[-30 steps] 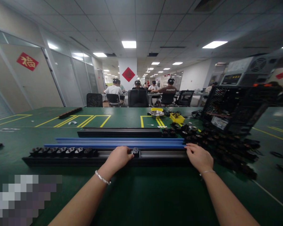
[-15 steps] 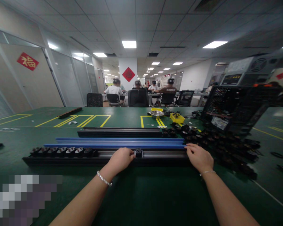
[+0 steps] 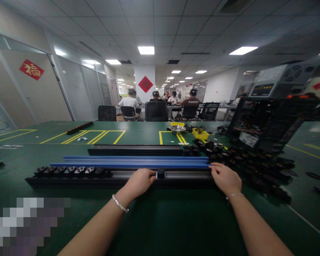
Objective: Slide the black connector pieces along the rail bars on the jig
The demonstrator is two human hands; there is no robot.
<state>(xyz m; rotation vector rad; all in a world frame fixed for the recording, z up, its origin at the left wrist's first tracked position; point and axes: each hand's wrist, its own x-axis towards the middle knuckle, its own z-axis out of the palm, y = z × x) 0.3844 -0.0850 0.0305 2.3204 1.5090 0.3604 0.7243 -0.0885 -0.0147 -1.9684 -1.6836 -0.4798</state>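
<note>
A long black track [image 3: 138,184] with a grey channel lies across the table in front of me. Within the channel sits a small black socket module [image 3: 160,173], and the closed fingertips of my left hand [image 3: 139,182] grip its left side. My right hand [image 3: 227,179] is closed around the track's right end, hiding that end, with its fingertips close to a blue rail [image 3: 138,164] just behind. Several black and white socket modules [image 3: 69,171] stand in a row on the track's left part.
Another black track [image 3: 134,151] lies farther back. To the right is a heap of dark socket parts [image 3: 256,165]; behind it stands an open computer case [image 3: 253,122]. A metal bowl [image 3: 177,129] and a yellow tray [image 3: 200,134] are at the back. People sit beyond the table.
My left hand and the black socket module have slid a little to the right along the track. My right hand stays at the track's end.
</note>
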